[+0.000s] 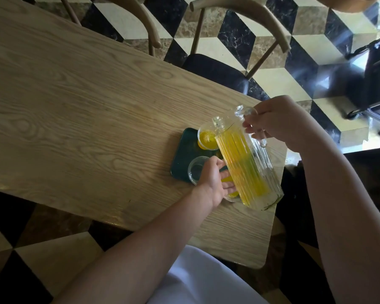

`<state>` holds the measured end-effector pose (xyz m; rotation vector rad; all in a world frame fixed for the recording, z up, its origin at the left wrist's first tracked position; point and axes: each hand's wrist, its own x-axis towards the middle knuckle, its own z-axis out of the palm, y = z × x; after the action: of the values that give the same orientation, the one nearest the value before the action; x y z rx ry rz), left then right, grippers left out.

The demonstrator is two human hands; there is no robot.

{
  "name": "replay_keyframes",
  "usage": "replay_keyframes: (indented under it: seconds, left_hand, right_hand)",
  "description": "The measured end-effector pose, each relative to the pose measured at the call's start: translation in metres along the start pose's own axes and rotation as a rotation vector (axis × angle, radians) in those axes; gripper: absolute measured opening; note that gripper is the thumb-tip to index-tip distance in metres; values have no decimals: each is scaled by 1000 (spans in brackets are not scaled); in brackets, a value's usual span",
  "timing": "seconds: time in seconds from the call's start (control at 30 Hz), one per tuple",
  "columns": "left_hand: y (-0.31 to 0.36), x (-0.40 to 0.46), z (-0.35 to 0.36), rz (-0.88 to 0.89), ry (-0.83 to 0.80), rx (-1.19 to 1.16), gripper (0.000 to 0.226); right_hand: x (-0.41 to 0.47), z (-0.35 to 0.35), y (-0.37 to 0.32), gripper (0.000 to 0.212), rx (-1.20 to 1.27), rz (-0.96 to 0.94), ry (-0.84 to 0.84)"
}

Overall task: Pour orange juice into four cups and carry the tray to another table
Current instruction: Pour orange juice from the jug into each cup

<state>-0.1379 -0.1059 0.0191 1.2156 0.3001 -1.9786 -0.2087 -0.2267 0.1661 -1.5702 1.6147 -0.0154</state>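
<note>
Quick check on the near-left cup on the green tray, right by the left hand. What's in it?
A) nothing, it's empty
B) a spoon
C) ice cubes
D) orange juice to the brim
A: the near-left cup on the green tray is clear to the bottom, while the far cup holds orange juice and the right hand tilts the pitcher over it.

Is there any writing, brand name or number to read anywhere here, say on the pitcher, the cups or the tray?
None can be read.
Ribbed glass pitcher, held by the right hand: bare glass, no label.
Green tray and clear cups, such as the empty cup beside the left hand: plain.
Wooden table: only grain.
</note>
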Motion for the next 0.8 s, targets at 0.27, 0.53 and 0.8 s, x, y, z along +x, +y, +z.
replay_keyframes:
  seconds: [0.27,0.53,0.8]
  left_hand:
    - [9,-16,4,199,91,176,45]
    - [3,-46,-1,319,37,319,48]
    - [-40,-58,-26,398,36,246,50]
  right_hand:
    - [-40,-2,7,20,208,-138,152]
    - [-95,7,23,26,324,-254,264]
    - [-146,45,53,31,407,-363,318]
